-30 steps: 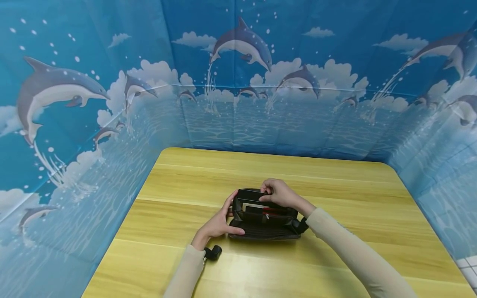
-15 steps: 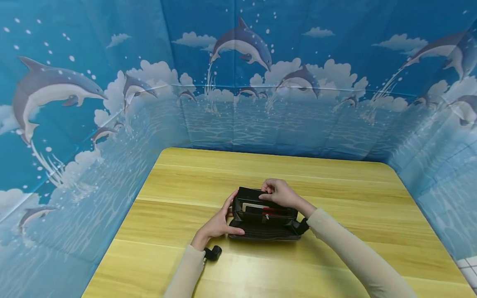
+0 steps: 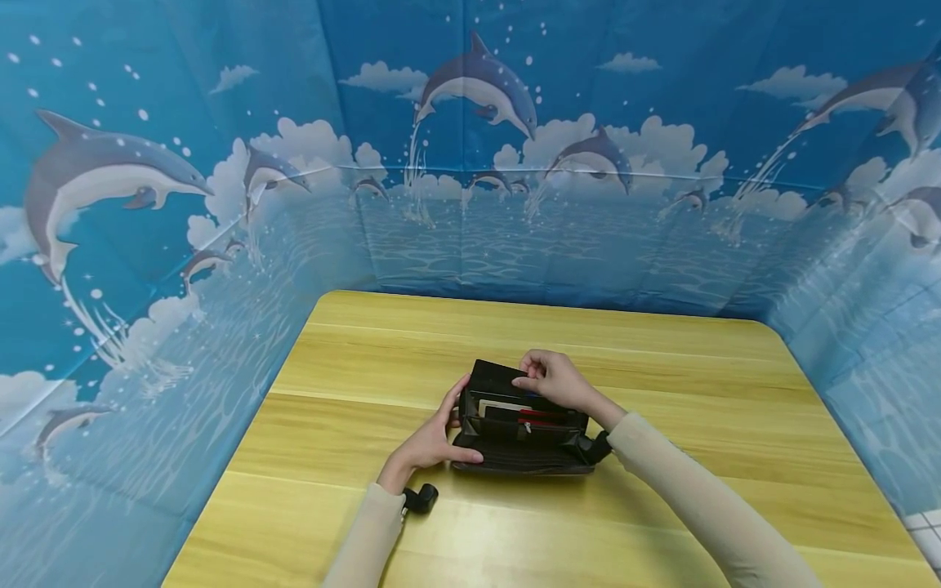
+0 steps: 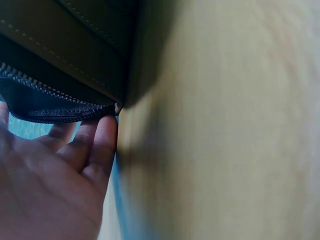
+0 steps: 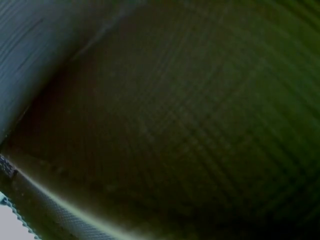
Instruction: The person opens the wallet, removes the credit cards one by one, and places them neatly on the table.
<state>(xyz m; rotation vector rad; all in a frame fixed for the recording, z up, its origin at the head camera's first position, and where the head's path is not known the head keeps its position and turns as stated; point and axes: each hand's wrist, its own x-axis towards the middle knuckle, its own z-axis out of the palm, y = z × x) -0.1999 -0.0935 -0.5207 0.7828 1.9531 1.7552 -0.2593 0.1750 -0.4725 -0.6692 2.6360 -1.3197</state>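
An unzipped black zip-around wallet (image 3: pixel 518 459) stands spread apart on the table, its inner pockets facing up. My left hand (image 3: pixel 428 445) grips its left end, thumb over the front flap and fingers round the outer side. In the left wrist view the fingertips of the left hand (image 4: pixel 60 170) meet the lower zip corner of the wallet (image 4: pixel 65 55). With thumb and fingers, my right hand (image 3: pixel 556 382) pinches a flat black rectangular piece (image 3: pixel 494 377) that sticks up from the rear pocket; its kind cannot be told. The wallet's dark lining (image 5: pixel 160 110) fills the right wrist view.
A whitish card (image 3: pixel 502 403) and a red card (image 3: pixel 537 416) sit in the middle pockets, near a small zip pull (image 3: pixel 526 427). The wooden table (image 3: pixel 353 351) is bordered by a blue dolphin-print curtain (image 3: pixel 470 237). A wrist camera (image 3: pixel 422 498) is strapped near the left sleeve.
The flat black piece has risen further out of the rear pocket, its left corner tilting higher, as my right hand lifts slightly. My left hand and the wallet stay in place.
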